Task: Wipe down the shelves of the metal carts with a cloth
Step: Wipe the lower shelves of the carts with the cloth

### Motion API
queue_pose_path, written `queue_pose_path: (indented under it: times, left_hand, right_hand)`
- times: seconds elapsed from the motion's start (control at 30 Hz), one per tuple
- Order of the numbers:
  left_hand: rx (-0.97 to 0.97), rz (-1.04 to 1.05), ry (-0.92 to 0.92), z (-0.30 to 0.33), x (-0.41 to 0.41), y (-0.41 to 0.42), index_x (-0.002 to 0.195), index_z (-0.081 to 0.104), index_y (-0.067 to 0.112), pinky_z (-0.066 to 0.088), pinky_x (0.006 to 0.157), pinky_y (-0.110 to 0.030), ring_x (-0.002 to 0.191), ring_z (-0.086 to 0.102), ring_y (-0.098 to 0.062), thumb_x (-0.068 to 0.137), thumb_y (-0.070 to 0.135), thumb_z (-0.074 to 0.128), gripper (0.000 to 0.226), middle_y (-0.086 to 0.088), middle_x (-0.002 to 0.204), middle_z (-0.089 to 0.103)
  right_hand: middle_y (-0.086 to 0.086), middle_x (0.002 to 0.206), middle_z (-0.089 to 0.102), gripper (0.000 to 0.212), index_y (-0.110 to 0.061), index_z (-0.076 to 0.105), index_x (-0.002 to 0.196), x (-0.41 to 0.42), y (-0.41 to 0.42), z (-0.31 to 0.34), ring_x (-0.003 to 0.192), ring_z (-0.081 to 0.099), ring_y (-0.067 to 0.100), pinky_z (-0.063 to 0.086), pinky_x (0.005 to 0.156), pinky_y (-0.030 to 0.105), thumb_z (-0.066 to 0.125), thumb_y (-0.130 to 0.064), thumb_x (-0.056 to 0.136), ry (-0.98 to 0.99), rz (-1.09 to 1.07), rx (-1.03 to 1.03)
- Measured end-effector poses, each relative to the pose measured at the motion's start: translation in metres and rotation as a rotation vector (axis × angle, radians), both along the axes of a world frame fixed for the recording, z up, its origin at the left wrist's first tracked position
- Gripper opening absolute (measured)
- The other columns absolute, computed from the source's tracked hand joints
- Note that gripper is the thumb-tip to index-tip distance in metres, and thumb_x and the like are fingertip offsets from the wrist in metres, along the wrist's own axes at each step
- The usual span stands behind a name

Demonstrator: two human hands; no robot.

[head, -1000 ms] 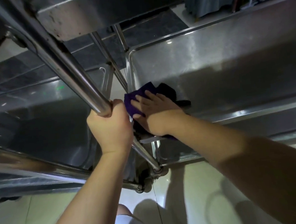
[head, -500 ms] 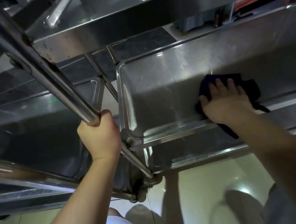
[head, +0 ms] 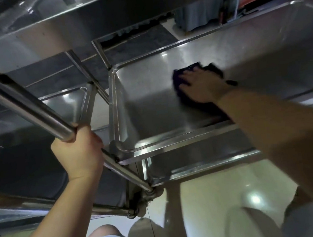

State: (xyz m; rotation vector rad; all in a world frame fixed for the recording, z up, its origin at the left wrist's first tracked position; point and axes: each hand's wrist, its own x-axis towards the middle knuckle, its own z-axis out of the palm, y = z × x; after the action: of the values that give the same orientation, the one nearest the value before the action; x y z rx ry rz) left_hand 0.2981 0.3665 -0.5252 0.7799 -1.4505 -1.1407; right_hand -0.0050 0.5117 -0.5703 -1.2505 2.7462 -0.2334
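A dark purple cloth (head: 183,96) lies on the middle shelf (head: 150,107) of a steel cart. My right hand (head: 202,86) lies flat on the cloth with straight fingers, pressing it onto the shelf's surface well inside the rim. The hand and forearm cover most of the cloth. My left hand (head: 79,154) grips the cart's slanted tubular post (head: 36,112) with its fingers wrapped round the tube.
A second steel cart's shelf (head: 66,104) stands to the left. An upper shelf (head: 66,29) overhangs close above. A lower shelf (head: 194,160) sits beneath the one with the cloth. Caster wheels (head: 141,204) rest on the pale tiled floor (head: 207,199). My knees show at the bottom.
My right hand slid the cloth from the shelf's near left corner to the right along the front, then further in toward the middle of the shelf. The left hand kept its grip on the post.
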Motion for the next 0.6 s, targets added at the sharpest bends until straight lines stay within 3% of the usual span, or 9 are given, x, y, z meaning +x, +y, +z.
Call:
queue_pose_path:
  times: [0.07, 0.13, 0.3, 0.33, 0.47, 0.6]
  left_hand:
    - [-0.009, 0.019, -0.012, -0.001, -0.001, -0.002, 0.047, 0.046, 0.020, 0.035, 0.045, -0.026, 0.043, 0.042, -0.018, 0.075, 0.007, 0.051, 0.031, 0.005, 0.043, 0.041]
    - [-0.021, 0.028, -0.020, -0.001, -0.002, -0.001, 0.045, 0.049, 0.021, 0.037, 0.045, -0.026, 0.041, 0.044, -0.016, 0.075, 0.007, 0.050, 0.033, 0.007, 0.041, 0.043]
    - [-0.018, 0.039, 0.013, 0.001, -0.005, 0.003, 0.047, 0.044, 0.024, 0.034, 0.045, -0.027, 0.041, 0.040, -0.017, 0.080, 0.003, 0.048, 0.039, 0.009, 0.042, 0.039]
    - [-0.015, 0.054, 0.016, 0.001, -0.006, 0.003, 0.051, 0.043, 0.024, 0.034, 0.045, -0.027, 0.041, 0.040, -0.018, 0.080, 0.002, 0.048, 0.038, 0.008, 0.042, 0.039]
    - [-0.008, 0.069, 0.007, -0.001, -0.005, 0.002, 0.064, 0.038, -0.005, 0.033, 0.044, -0.027, 0.042, 0.038, -0.019, 0.079, 0.003, 0.050, 0.020, -0.001, 0.045, 0.036]
    - [0.025, 0.033, 0.008, 0.002, -0.003, 0.001, 0.062, 0.038, -0.003, 0.033, 0.044, -0.025, 0.041, 0.037, -0.017, 0.073, 0.008, 0.051, 0.020, 0.000, 0.046, 0.034]
  right_hand:
    - [0.011, 0.159, 0.041, 0.050, -0.016, 0.049, 0.147, -0.053, 0.046, 0.000, 0.142, 0.036, 0.041, 0.034, 0.116, 0.055, 0.032, -0.042, 0.108, 0.021, -0.153, 0.011]
    - [0.015, 0.156, 0.039, 0.049, -0.011, 0.047, 0.144, -0.093, 0.088, -0.001, 0.141, 0.034, 0.047, 0.034, 0.114, 0.061, 0.028, -0.039, 0.108, 0.017, -0.272, 0.080]
    - [0.004, 0.173, 0.015, 0.067, -0.019, 0.022, 0.164, -0.092, 0.092, -0.001, 0.158, 0.008, 0.036, 0.012, 0.125, 0.057, 0.021, -0.052, 0.105, -0.101, -0.479, -0.008]
    - [0.004, 0.173, 0.016, 0.068, -0.019, 0.023, 0.164, -0.083, 0.077, 0.000, 0.158, 0.009, 0.036, 0.013, 0.125, 0.056, 0.021, -0.053, 0.105, -0.107, -0.458, -0.014]
    - [0.003, 0.169, 0.026, 0.062, -0.020, 0.033, 0.159, -0.027, -0.013, 0.000, 0.154, 0.020, 0.034, 0.021, 0.122, 0.054, 0.024, -0.051, 0.106, -0.067, -0.147, 0.011]
    - [-0.005, 0.171, 0.024, 0.061, -0.025, 0.033, 0.161, 0.065, -0.083, -0.003, 0.157, 0.017, 0.026, 0.018, 0.123, 0.049, 0.025, -0.051, 0.107, -0.038, 0.186, -0.028]
